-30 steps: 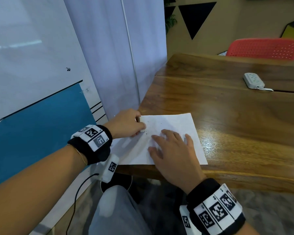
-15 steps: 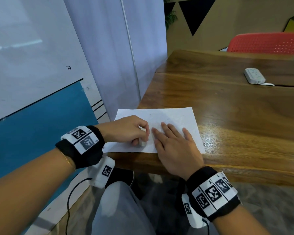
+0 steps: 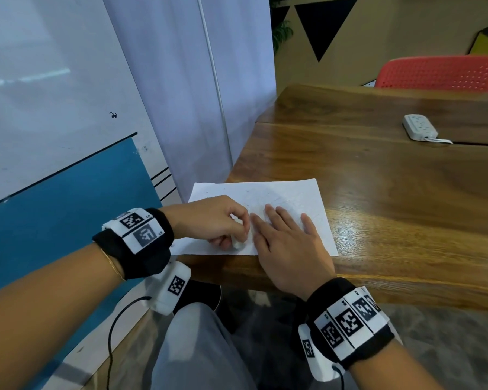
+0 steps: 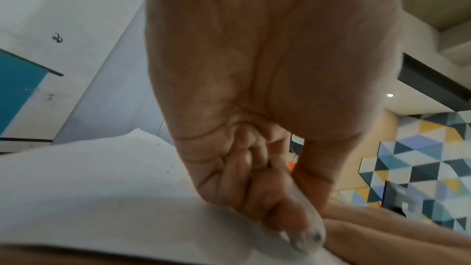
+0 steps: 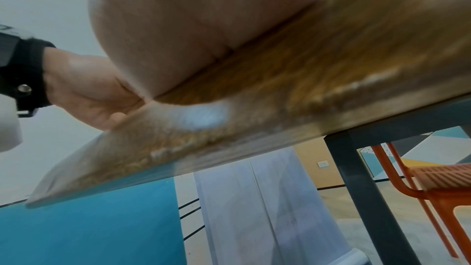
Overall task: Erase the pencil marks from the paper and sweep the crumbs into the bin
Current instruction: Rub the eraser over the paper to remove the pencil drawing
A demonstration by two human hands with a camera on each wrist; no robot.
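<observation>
A white sheet of paper (image 3: 288, 198) lies at the near left corner of the wooden table (image 3: 392, 192), with faint pencil marks and dark crumbs on it. My left hand (image 3: 231, 229) pinches a small white eraser (image 3: 240, 243) and holds its tip on the paper near the sheet's front edge. In the left wrist view the eraser (image 4: 305, 227) shows between thumb and fingers, its tip grey, on the paper (image 4: 102, 198). My right hand (image 3: 285, 240) lies flat on the paper just right of the eraser, fingers straight. No bin is in view.
A white power strip (image 3: 419, 127) with a cord lies at the table's far right. A red chair (image 3: 437, 73) stands behind the table. A white curtain (image 3: 209, 94) and a blue and white wall (image 3: 54, 192) are on the left. My knee (image 3: 197, 347) is under the table's front edge.
My left hand has drawn the eraser from the sheet's far left corner toward its front edge. The right hand has shifted slightly but stays flat on the paper.
</observation>
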